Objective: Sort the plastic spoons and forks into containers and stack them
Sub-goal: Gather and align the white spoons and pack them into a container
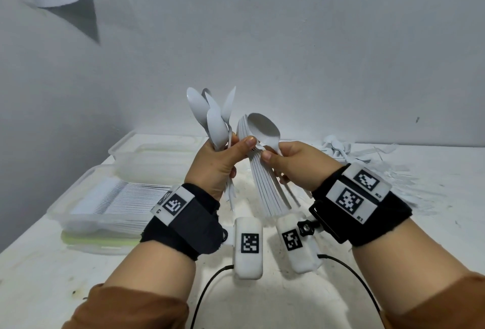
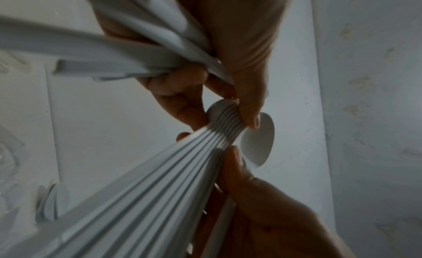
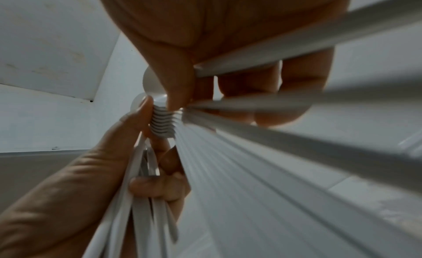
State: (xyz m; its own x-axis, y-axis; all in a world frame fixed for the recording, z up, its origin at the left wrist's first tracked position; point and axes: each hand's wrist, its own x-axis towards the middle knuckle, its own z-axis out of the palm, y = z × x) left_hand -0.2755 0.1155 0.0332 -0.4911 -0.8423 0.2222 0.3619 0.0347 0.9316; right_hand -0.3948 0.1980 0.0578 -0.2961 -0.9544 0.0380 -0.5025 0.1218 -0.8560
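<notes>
My left hand [image 1: 236,150] grips a loose bunch of white plastic spoons [image 1: 212,118] with their bowls fanned upward. Its thumb and fingertips [image 2: 251,114] also pinch the neck of a tightly nested spoon stack [image 1: 265,184]. My right hand [image 1: 278,155] holds that stack from the right, thumb at the neck, plus a few loose handles [image 3: 274,58]. The stack's top bowl [image 1: 263,129] faces me and its handles [image 2: 160,189] fan downward. Both hands are raised above the white table [image 1: 262,302], close together.
Two clear plastic containers sit at the left: a near one [image 1: 78,197] filled with rows of stacked white cutlery and one behind it [image 1: 157,155]. A loose pile of white cutlery [image 1: 367,160] lies at the back right. A wall stands just behind the table.
</notes>
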